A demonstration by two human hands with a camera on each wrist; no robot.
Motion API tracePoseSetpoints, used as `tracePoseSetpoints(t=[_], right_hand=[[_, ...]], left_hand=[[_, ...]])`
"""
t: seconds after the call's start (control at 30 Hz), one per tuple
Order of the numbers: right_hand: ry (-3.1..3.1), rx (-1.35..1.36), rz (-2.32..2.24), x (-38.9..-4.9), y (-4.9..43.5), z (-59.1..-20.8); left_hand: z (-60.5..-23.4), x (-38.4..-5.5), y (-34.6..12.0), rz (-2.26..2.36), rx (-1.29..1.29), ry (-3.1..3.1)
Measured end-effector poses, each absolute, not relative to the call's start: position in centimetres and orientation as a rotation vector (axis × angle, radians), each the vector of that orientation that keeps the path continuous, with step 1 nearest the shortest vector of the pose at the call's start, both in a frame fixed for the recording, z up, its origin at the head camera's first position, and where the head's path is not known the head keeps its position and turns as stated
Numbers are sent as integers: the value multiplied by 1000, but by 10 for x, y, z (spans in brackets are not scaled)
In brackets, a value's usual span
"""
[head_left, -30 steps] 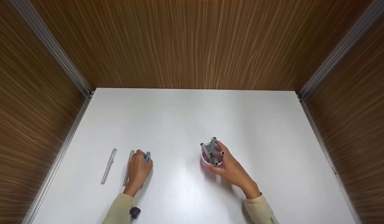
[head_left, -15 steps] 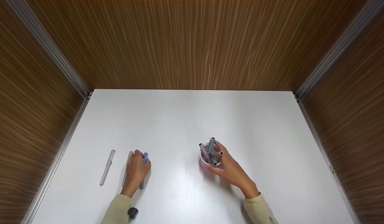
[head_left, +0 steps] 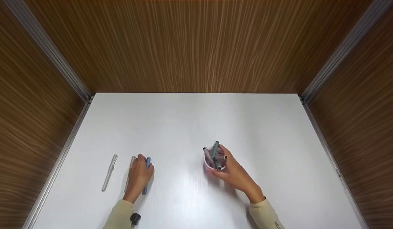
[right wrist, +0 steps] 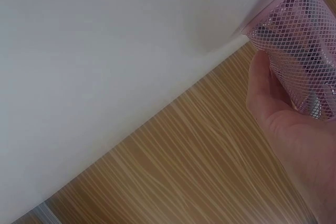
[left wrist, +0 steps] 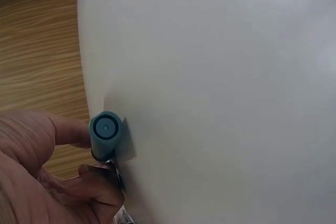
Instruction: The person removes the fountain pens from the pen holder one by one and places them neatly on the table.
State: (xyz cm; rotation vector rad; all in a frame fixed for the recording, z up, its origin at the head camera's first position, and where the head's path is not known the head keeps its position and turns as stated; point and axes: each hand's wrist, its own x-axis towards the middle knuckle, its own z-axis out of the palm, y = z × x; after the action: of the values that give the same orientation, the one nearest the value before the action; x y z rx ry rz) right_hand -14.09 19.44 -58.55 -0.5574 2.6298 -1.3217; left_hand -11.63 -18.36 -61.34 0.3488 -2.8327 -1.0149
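Note:
A blue pen (head_left: 145, 189) lies on the white table, beside the left hand (head_left: 141, 176). In the left wrist view, thumb and fingers pinch this pen (left wrist: 106, 132), its round end facing the camera. Just left of that hand is a grey pen (head_left: 126, 184), partly hidden beneath or behind it. The right hand (head_left: 237, 174) grips a pink mesh pen holder (head_left: 205, 166) round its side. Several grey and greenish pens (head_left: 215, 150) lean out of the holder in different directions. The right wrist view shows the holder's mesh wall (right wrist: 294, 40) with the thumb against it.
A silver-grey pen (head_left: 109, 174) with a clip lies farther left on the table (head_left: 171, 127). Wood-grain panels (head_left: 196, 47) rise at the back and both sides, with metal strips at the corners.
The left hand has shifted slightly left, and more of the blue pen's lower part shows beside it. The right hand keeps its grip on the holder. The head view has shifted a little.

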Motion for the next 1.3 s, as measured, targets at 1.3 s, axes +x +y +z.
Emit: tracePoseSetpoints(t=[1.3], right_hand=[[2624, -576, -1339, -140, 195, -585]], left_hand=[[-598, -115, -148, -950, 94, -2599]])
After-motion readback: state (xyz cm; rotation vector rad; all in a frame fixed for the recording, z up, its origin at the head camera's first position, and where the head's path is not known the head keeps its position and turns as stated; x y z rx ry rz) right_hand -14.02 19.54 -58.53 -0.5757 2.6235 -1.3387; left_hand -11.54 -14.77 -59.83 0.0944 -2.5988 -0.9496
